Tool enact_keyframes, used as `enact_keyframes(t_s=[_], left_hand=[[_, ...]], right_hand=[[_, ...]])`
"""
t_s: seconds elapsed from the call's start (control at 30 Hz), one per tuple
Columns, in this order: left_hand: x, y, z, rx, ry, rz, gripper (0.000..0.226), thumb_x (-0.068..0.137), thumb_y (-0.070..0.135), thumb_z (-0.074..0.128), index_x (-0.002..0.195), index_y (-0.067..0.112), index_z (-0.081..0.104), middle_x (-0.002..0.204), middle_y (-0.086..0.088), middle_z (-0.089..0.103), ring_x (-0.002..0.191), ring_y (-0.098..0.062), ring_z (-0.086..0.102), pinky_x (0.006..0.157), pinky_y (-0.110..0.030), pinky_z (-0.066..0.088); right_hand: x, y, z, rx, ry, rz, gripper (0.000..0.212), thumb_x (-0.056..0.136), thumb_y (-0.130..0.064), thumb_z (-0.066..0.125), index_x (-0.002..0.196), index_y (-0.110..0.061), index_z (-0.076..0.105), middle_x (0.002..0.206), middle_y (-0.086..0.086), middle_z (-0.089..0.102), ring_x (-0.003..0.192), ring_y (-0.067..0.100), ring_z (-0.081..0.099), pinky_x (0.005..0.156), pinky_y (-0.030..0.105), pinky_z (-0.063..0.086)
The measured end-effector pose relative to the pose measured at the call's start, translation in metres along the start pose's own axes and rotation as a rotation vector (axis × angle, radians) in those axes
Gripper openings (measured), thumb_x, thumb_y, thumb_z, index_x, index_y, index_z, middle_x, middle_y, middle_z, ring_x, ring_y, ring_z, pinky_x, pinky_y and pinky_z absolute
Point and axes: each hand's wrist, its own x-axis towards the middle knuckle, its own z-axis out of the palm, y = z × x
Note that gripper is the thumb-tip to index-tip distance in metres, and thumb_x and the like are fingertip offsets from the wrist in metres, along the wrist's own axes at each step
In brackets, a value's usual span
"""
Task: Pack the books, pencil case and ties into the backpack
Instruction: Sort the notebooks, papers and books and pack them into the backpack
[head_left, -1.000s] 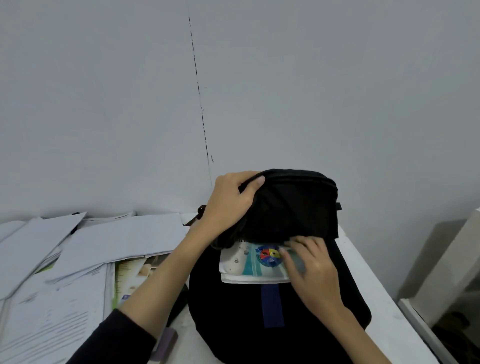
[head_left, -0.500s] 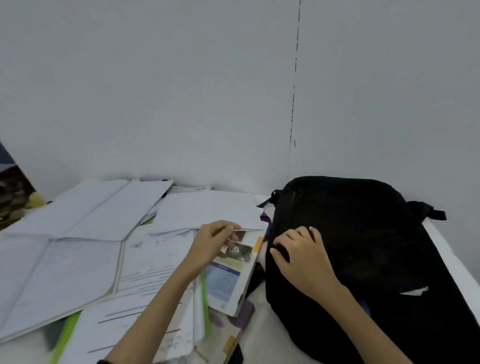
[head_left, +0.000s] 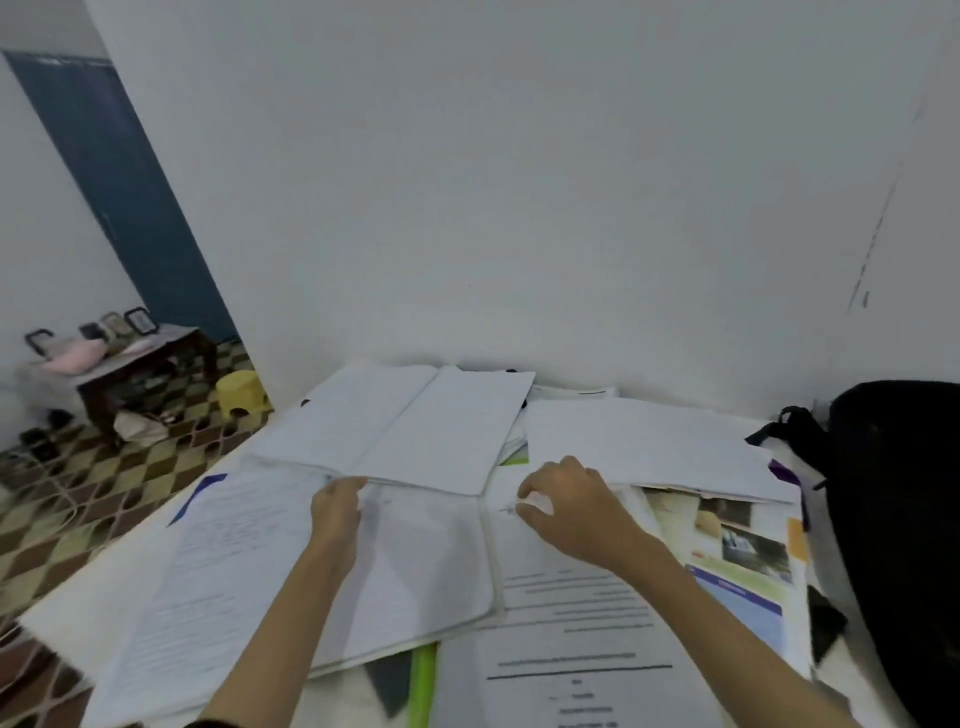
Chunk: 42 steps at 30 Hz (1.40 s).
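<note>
Several open white books and printed sheets cover the table. An open exercise book (head_left: 415, 431) lies at the back. Below it lies another open book (head_left: 291, 566), and my left hand (head_left: 337, 512) rests on it with its fingertips tucked under the back book's front edge. My right hand (head_left: 571, 506) hovers over a printed sheet (head_left: 582, 623), fingers curled and apart, holding nothing. A colourful textbook (head_left: 743, 561) lies to the right. The black backpack (head_left: 904, 519) stands at the far right edge. I see no pencil case or ties.
A white wall runs close behind the table. A green folder edge (head_left: 423, 686) pokes out under the papers. To the left, beyond the table's edge, are a checkered floor, a yellow stool (head_left: 241, 392) and a low dark table (head_left: 140, 364).
My view has swung left, away from the backpack. Both hands left the backpack and the textbook and moved left onto the spread of open books.
</note>
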Motion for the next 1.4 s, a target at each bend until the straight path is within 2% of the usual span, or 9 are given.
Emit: enact_keyframes(t_s=[0.13,0.23,0.3,0.47,0.77,0.97,1.1,1.23,1.4], left_hand=[[0.063,0.010,-0.037,-0.133,-0.063,-0.225,0.016,0.094,0.009,0.050,0.108,0.003,0.048,0.075,-0.010,0.049,0.064,-0.020,0.045,0.053,-0.022,0.043],[0.093,0.011,-0.045,-0.275,-0.092,-0.290,0.042,0.095,0.010,0.047,0.136,0.001,0.040,0.135,-0.014,0.049,0.128,-0.025,0.046,0.104,-0.026,0.036],[0.106,0.015,-0.046,-0.325,-0.149,-0.302,0.045,0.095,0.009,0.048,0.138,0.003,0.039,0.148,-0.013,0.037,0.139,-0.024,0.033,0.111,-0.027,0.026],[0.129,0.024,-0.048,-0.304,-0.212,-0.314,0.019,0.092,0.016,0.057,0.109,0.006,0.053,0.087,-0.006,0.060,0.076,-0.017,0.058,0.065,-0.028,0.048],[0.161,0.027,-0.043,-0.237,-0.179,-0.140,0.057,0.083,-0.016,0.053,0.133,0.008,0.040,0.104,-0.012,0.059,0.081,-0.025,0.056,0.065,-0.035,0.053],[0.140,0.040,-0.025,0.133,-0.233,0.380,0.052,0.076,-0.022,0.049,0.113,0.016,0.049,0.110,-0.006,0.058,0.099,-0.021,0.054,0.079,-0.031,0.048],[0.135,0.039,-0.007,0.448,-0.477,0.570,0.039,0.072,-0.021,0.040,0.075,0.018,0.046,0.096,-0.007,0.064,0.086,-0.023,0.060,0.057,-0.020,0.046],[0.129,0.025,0.004,0.835,-0.673,0.772,0.036,0.069,-0.011,0.051,0.082,0.022,0.059,0.103,0.005,0.066,0.100,-0.019,0.062,0.077,-0.034,0.054],[0.138,0.035,0.015,1.054,-0.953,0.492,0.025,0.072,0.010,0.061,0.085,0.031,0.065,0.116,0.009,0.056,0.113,-0.011,0.050,0.094,-0.024,0.042]], right_hand=[[0.058,-0.055,0.033,0.049,-0.052,0.001,0.031,0.095,-0.034,0.049,0.118,-0.016,0.059,0.126,-0.001,0.055,0.119,0.019,0.042,0.098,0.030,0.031],[0.085,-0.078,0.053,0.060,-0.085,0.010,0.033,0.095,-0.031,0.050,0.123,-0.016,0.056,0.133,0.001,0.051,0.124,0.020,0.040,0.101,0.032,0.032],[0.099,-0.091,0.062,0.079,-0.131,0.023,0.038,0.096,-0.029,0.049,0.132,-0.018,0.050,0.143,-0.001,0.044,0.133,0.018,0.034,0.107,0.033,0.029],[0.126,-0.100,0.078,0.008,-0.292,0.069,0.047,0.101,-0.036,0.036,0.146,-0.025,0.030,0.152,-0.002,0.032,0.139,0.018,0.028,0.111,0.034,0.022],[0.146,-0.086,0.078,0.141,-0.124,0.208,0.036,0.097,-0.040,0.046,0.123,-0.021,0.060,0.117,-0.005,0.066,0.106,0.012,0.059,0.083,0.020,0.036],[0.152,-0.071,0.070,0.321,-0.111,0.281,0.040,0.097,-0.046,0.042,0.101,-0.019,0.071,0.099,-0.007,0.072,0.095,0.013,0.063,0.070,0.015,0.038],[0.162,-0.062,0.053,0.969,-0.034,0.474,0.055,0.094,-0.060,0.026,0.114,-0.024,0.061,0.104,-0.003,0.070,0.090,0.021,0.067,0.073,0.026,0.047],[0.158,-0.037,0.050,1.473,0.135,0.660,0.077,0.085,-0.073,0.022,0.112,-0.013,0.063,0.104,0.013,0.069,0.095,0.032,0.066,0.088,0.049,0.049],[0.140,-0.022,0.065,1.225,0.301,0.929,0.035,0.082,-0.020,0.070,0.103,0.006,0.063,0.095,0.022,0.070,0.088,0.036,0.068,0.079,0.043,0.054]])
